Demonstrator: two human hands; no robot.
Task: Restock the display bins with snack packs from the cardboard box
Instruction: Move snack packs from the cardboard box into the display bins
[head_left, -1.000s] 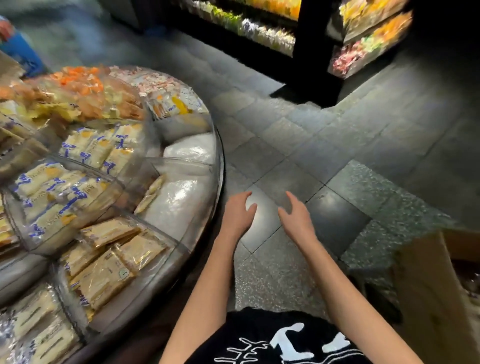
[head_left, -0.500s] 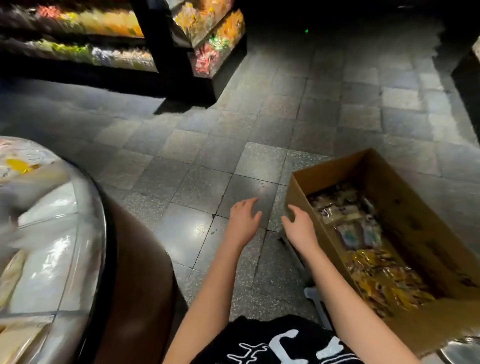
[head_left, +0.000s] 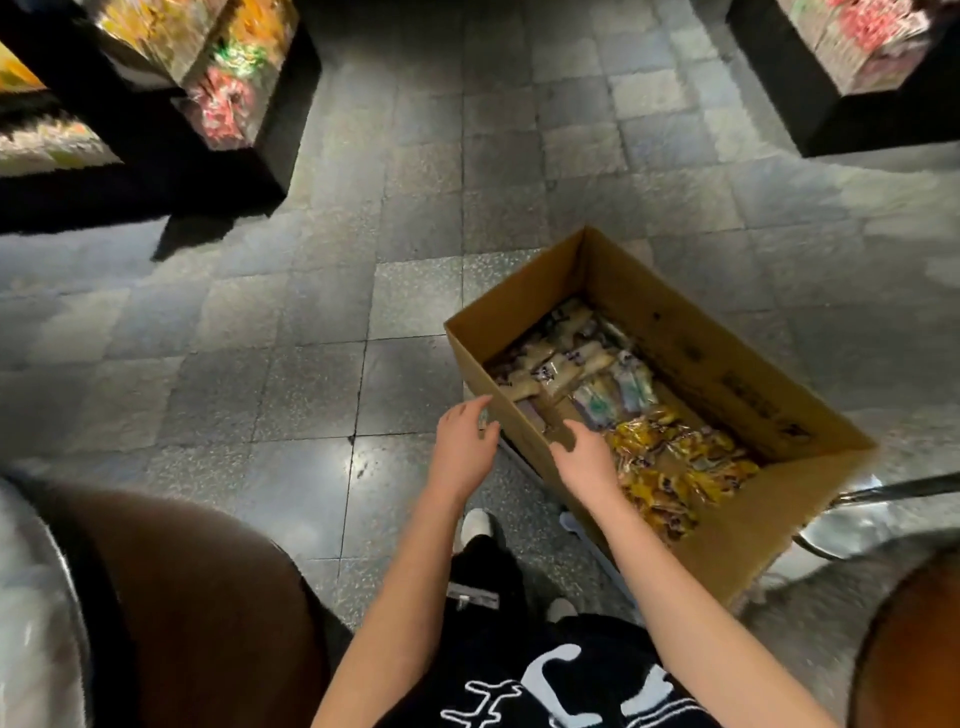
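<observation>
The cardboard box (head_left: 701, 358) stands open on the tiled floor (head_left: 311, 322), right of centre and set at a slant, with its long near wall running towards the person. Inside, pale packs (head_left: 553, 366) with dark print lie jumbled at the far end, a few greenish-blue ones sit beside them near the middle, and yellow packs (head_left: 675, 462) fill the near end; none rises above the rim. The right hand (head_left: 587, 462) reaches over the box's near-left wall, fingers loosely bent and pointing down into the box above the pale packs, holding nothing; whether it touches the rim or any pack I cannot tell. The left hand (head_left: 462, 452) hovers outside the box, just beside that same wall, fingers relaxed and slightly spread, thumb towards the cardboard, also holding nothing. Both bare forearms stretch forward from a black shirt (head_left: 545, 691) with a white print, and a white shoe (head_left: 475, 522) shows on the floor below the left wrist. At the lower left bulges the brown, rounded side of a display stand (head_left: 208, 597), its top edge pale and blurred. A shiny metal frame (head_left: 883, 491) pokes in beside the box's near-right corner. Farther off, a dark shelving unit (head_left: 234, 93) with colourful packets stands at the upper left, and a second unit (head_left: 857, 47) at the upper right, both well apart from the box.
</observation>
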